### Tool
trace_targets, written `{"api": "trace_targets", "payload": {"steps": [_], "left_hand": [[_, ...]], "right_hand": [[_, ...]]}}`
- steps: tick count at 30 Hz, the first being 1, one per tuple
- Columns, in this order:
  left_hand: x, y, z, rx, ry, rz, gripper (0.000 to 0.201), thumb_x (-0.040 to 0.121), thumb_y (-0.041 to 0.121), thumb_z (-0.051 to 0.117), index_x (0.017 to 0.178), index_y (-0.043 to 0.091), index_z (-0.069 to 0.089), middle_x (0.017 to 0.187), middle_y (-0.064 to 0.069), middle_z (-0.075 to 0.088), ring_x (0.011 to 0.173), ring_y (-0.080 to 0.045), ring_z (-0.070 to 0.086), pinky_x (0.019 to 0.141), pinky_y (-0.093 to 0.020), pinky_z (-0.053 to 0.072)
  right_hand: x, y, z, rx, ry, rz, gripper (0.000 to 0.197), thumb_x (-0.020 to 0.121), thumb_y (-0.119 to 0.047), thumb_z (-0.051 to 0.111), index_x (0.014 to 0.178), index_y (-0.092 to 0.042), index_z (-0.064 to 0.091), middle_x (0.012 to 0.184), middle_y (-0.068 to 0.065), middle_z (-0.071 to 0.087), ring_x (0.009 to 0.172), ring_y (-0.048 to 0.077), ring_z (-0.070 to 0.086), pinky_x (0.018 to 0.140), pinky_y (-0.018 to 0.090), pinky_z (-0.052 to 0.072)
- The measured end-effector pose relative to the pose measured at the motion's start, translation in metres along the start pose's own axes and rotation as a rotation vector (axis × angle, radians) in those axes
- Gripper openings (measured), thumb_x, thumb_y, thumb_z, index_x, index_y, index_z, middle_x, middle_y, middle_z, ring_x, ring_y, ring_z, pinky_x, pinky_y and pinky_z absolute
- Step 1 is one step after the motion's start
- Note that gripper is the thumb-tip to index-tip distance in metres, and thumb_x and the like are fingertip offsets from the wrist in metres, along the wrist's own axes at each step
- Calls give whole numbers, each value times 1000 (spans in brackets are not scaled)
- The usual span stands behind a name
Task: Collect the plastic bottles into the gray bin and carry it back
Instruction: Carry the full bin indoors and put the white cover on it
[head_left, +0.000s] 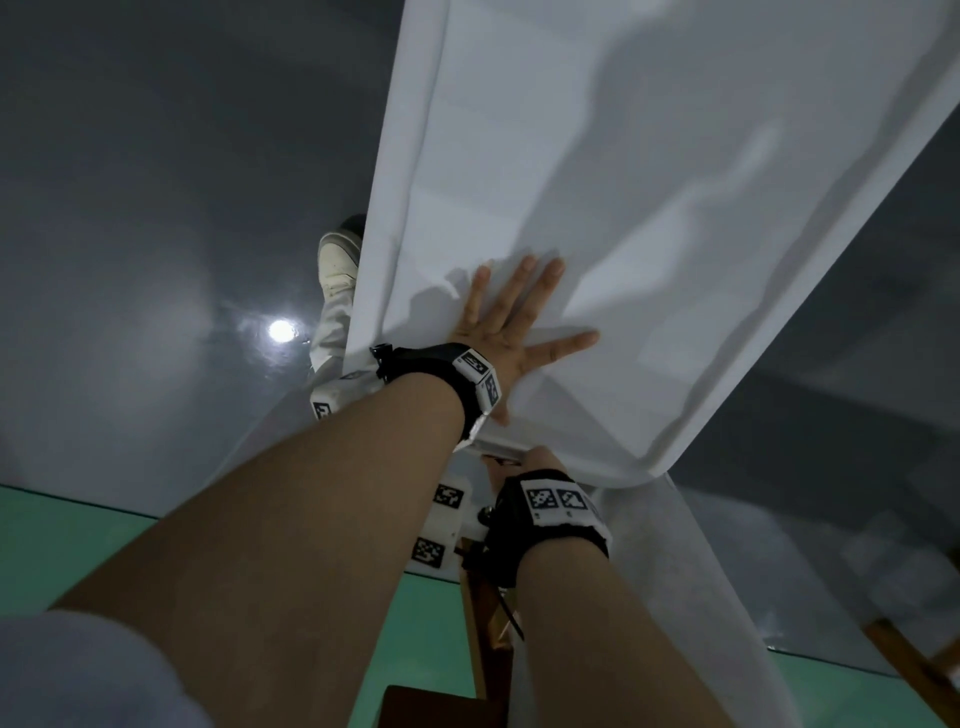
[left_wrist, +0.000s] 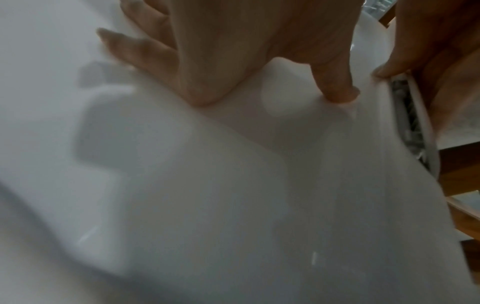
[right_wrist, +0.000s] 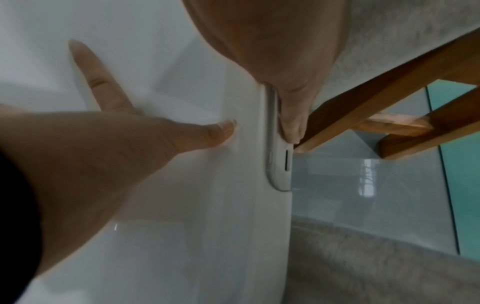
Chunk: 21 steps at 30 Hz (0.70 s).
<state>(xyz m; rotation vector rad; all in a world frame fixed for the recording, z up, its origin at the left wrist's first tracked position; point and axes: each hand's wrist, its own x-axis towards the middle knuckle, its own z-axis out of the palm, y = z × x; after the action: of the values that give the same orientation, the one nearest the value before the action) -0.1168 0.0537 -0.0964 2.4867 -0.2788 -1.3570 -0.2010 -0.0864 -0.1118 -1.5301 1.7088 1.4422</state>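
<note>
- My left hand (head_left: 511, 322) lies flat on the pale wall of the gray bin (head_left: 649, 208), fingers straight and spread; the thumb points toward 3 o'clock in the head view.
- In the left wrist view the same left hand (left_wrist: 233, 51) presses its fingertips (left_wrist: 336, 90) against the smooth plastic.
- My right hand (head_left: 524, 460) sits at 6 o'clock of the left one, at the bin's near rim; the right wrist view shows the right hand (right_wrist: 291, 98) hooked over that rim edge, fingers curled round it.
- The bin is held up and tilted in front of me, filling the frame from centre to 1 o'clock. I see only its outer side; what is inside I cannot tell.
- Rim (right_wrist: 278, 164): a rounded lip with a narrow slot, just beside my right fingers.
- At 9 o'clock of the bin, a shoe (head_left: 340, 254) and light trouser leg on the glossy gray floor (head_left: 130, 234), which reflects a lamp.
- At 6 o'clock, a green floor strip (head_left: 52, 535) and brown wooden rails (right_wrist: 389, 98) near the bin's lower corner.
- Bare floor lies wide toward 9 o'clock.
</note>
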Motion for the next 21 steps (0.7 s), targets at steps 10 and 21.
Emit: {"api": "trace_targets", "payload": {"steps": [10,21], "left_hand": [[-13,4,-2,-49,33,22,123,74,28,76,138,53,-26,134,-10,-57,122,-33,-54,95,-57,-36],[33,-1,-121,-31,177,-136,158,42,56,88,136,41,-37,128,-21,-59,111,-40,-59,92,-71,-24]], "right_hand": [[-76,-48,-17,-159,170,-197,46,101,-23,42,142,-2,34,137,17,49,126,33,49,107,40,40],[-158,-195,-54,-198,394,-792,75,100,-33,41,153,-8,-6,160,11,-18,149,25,-8,122,37,9]]}}
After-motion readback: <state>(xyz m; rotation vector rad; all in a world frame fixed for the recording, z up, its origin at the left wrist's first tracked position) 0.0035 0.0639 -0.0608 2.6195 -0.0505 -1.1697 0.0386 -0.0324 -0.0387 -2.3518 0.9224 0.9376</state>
